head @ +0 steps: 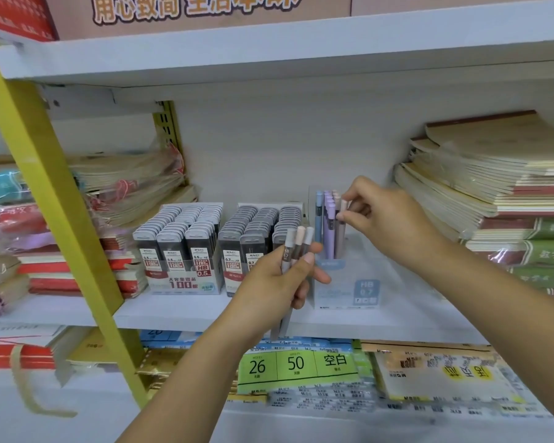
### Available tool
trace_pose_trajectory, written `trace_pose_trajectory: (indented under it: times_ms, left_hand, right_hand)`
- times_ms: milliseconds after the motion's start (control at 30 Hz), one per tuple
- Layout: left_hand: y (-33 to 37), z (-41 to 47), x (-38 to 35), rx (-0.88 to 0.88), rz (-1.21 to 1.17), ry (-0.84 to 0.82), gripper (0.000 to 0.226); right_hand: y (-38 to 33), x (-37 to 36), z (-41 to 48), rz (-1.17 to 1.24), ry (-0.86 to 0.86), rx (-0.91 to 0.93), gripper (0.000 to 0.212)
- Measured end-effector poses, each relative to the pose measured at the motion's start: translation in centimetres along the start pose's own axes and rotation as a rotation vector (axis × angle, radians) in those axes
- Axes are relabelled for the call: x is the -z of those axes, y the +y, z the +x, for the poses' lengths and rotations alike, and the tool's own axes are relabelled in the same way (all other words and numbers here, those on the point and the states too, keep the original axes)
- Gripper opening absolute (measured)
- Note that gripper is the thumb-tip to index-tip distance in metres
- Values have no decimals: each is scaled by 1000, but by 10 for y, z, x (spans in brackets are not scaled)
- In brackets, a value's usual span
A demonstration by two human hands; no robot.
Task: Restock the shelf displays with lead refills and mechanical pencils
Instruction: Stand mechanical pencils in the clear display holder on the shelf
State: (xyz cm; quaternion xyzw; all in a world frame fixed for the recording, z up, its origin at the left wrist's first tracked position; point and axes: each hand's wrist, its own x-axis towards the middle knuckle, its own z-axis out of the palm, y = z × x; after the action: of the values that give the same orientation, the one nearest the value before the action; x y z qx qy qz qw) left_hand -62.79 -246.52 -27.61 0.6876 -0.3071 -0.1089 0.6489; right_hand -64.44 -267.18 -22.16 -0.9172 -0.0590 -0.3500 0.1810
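stand [362,282]: clear one, parked on the shelf [179,310] between the lead trays and the notebooks. Only the back-left corner is filled, so the pencil restock is judged to be in hand, maybe partway.
left hand [275,279]: held just in front of the stand, fingers and thumb wrapped round a bundle [296,247] of three pencils, caps up. That's the supply waiting to be fed in.
right hand [384,215]: raised over the stand, thumb and fingertips pinched together on the cap end of one pencil.
pencil [342,228]: upright, lower end already inside the stand beside the purple ones. Whether the bottom has been reached can't be told.
next move: probably a straight drop and release is needed, then one pencil picked off the bundle. It should be kept vertical so neighbours don't get knocked over.
upper shelf [269,55]: well above the caps, plenty of headroom for lifting in from the top.
post [55,199]: yellow, slanting across the far left, well apart from both arms.
notebooks [480,183]: tall stack near the right wrist, so elbow room is tighter on that side.
lead trays [181,244]: two, packed full, the right one just beside the stand and behind the bundle. Easy to bump, tbh.
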Motion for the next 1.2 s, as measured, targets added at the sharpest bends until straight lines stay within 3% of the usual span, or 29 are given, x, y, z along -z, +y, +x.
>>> trace_pose_trajectory:
  times_ms: [100, 200, 267, 400, 533, 633, 733, 933, 1100, 1200]
  left_hand:
    - [3, -1, 2, 21, -94, -36, 22]
    - [8, -2, 4, 44, -201, -78, 23]
    - [11, -2, 4, 44, -234, -110, 23]
    - [17, -3, -2, 36, -206, -170, 20]
    - [18, -7, -1, 85, -258, -257, 32]
    - [15, -10, 3, 119, -143, -237, 32]
    - [9, -10, 4, 83, -13, -179, 28]
    - [0, -7, 8, 29, 0, -94, 24]
    - [-3, 1, 4, -23, 233, -41, 23]
    - [-5, 3, 3, -31, 282, 8, 22]
  right_hand:
    - [-2, -1, 3, -102, -37, 37, 19]
    - [-12, 3, -6, -80, 62, 24, 27]
    - [-25, 6, -18, 122, 78, -22, 22]
    - [-50, 8, -31, 748, -193, -228, 17]
    - [-51, 15, -29, 975, -70, -342, 12]
    - [-45, 25, -25, 1053, 25, -365, 9]
    - [-41, 27, -24, 1034, 15, -323, 8]
    - [-24, 45, -7, 873, 311, -152, 14]
    - [1, 30, 16, 354, 184, -122, 13]
    - [13, 11, 22, 159, 112, -123, 13]
